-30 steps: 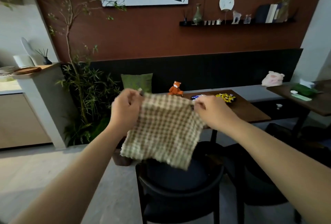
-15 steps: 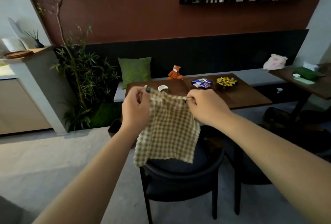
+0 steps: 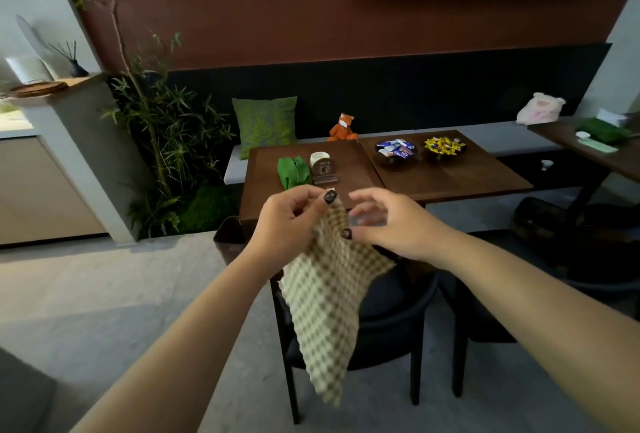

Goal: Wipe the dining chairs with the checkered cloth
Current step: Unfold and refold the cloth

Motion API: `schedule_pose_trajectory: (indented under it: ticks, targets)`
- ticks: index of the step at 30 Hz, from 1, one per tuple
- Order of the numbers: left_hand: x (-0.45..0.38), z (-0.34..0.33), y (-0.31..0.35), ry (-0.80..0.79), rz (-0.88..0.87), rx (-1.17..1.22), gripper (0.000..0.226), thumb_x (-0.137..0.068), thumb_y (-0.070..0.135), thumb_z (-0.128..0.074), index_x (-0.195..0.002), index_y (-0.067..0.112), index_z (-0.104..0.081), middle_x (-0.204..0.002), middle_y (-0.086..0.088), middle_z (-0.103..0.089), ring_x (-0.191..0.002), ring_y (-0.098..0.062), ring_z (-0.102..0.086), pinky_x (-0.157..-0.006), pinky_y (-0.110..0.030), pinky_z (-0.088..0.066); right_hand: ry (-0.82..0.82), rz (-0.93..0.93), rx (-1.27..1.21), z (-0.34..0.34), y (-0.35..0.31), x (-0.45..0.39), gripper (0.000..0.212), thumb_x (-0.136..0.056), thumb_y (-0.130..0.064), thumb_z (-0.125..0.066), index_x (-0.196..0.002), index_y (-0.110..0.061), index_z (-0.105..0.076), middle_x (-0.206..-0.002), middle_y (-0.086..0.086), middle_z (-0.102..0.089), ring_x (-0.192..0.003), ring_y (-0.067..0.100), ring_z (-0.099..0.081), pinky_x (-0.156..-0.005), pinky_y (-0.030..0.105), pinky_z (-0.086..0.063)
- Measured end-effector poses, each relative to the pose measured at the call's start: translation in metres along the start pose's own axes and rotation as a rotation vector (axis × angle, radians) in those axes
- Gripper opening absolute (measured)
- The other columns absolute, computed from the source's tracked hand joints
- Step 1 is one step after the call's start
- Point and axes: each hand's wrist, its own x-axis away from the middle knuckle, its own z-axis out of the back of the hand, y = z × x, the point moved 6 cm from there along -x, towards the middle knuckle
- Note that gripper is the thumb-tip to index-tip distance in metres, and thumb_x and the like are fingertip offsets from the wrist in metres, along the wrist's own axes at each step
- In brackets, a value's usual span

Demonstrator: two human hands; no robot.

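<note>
Head view: left hand (image 3: 289, 221) pinches the top corner of the checkered cloth (image 3: 325, 301), which hangs over a dark dining chair (image 3: 388, 321). Right hand (image 3: 391, 221) hovers beside it, fingers loosely spread, thumb at the cloth's edge, holding nothing.

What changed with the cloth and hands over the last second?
The right hand let go of its top corner and now hovers open beside the checkered cloth, which has dropped from spread to hanging from one corner. Unchanged: the left hand pinches its corner, above the dining chair, not yet wiped.
</note>
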Motion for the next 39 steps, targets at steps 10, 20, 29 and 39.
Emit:
schedule_pose_trajectory:
  ticks: [10, 20, 29, 39]
  targets:
    - [0.015, 0.010, 0.019, 0.036, 0.023, 0.069, 0.033, -0.072, 0.056, -0.070, -0.082, 0.025, -0.065, -0.072, -0.007, -0.070, -0.069, -0.033, -0.067, -0.061, -0.046, -0.057, 0.346, 0.136, -0.155, 0.018, -0.047, 0.003, 0.005, -0.082, -0.014, -0.070, -0.083, -0.019, -0.070, -0.080, 0.004, -0.070, -0.077, 0.015, -0.067, -0.073, 0.030, -0.057]
    - [0.028, 0.033, -0.044, -0.076, 0.431, 0.055, 0.014, -0.084, 0.027, -0.073, -0.071, 0.031, -0.070, -0.072, 0.007, -0.071, -0.064, -0.006, -0.069, -0.051, -0.017, -0.051, 0.625, -0.142, -0.130, 0.083, 0.018, 0.004, 0.015, -0.087, -0.009, -0.056, -0.093, -0.019, -0.065, -0.092, 0.004, -0.068, -0.076, 0.017, -0.067, -0.055, 0.028, -0.056]
    - [0.016, 0.010, -0.028, -0.037, 0.620, 0.472, 0.009, -0.083, 0.019, -0.073, -0.080, 0.011, -0.071, -0.066, -0.007, -0.067, -0.052, -0.015, -0.062, -0.047, -0.025, -0.051, 0.329, -0.093, -0.254, 0.038, 0.021, 0.012, 0.024, -0.089, 0.001, -0.049, -0.094, -0.013, -0.068, -0.069, 0.005, -0.072, -0.068, 0.018, -0.072, -0.058, 0.023, -0.056]
    - [-0.006, -0.007, 0.014, -0.307, 0.395, 0.363, 0.022, -0.073, 0.026, -0.073, -0.091, 0.013, -0.073, -0.083, -0.007, -0.073, -0.075, -0.017, -0.069, -0.063, -0.025, -0.055, 0.067, 0.059, -0.135, -0.023, 0.028, -0.007, 0.068, -0.077, -0.043, -0.075, -0.136, -0.030, -0.043, -0.125, -0.014, -0.052, -0.110, 0.003, -0.055, -0.087, 0.027, -0.051]
